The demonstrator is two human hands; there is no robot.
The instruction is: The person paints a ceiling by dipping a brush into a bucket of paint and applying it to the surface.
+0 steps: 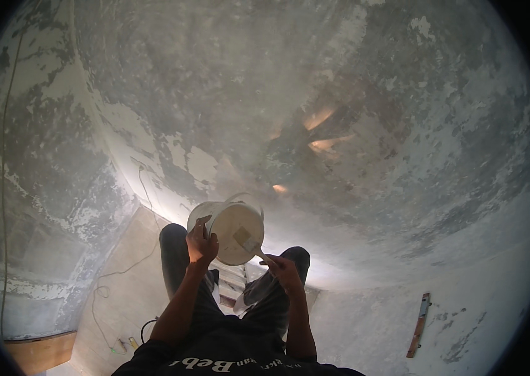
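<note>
A white bucket (199,216) is tipped with its round mouth toward me, above and between my knees. My left hand (202,244) grips its left side near the rim, fingers closed. The pale bucket handle (247,199) hangs over its far edge. In my right hand (285,272) is the handle of what looks like a flat paintbrush (247,239). Its tan and whitish head lies inside the bucket's outline, over the cream-coloured inside. I cannot tell how much is in the bucket.
Below me, between my legs, are ladder rungs (232,289). A patchy grey-white wall (340,75) curves ahead. A thin cord (128,271) winds over the floor at left. A wooden board (40,353) is at lower left, and a long narrow tool, perhaps a level (419,326), at lower right.
</note>
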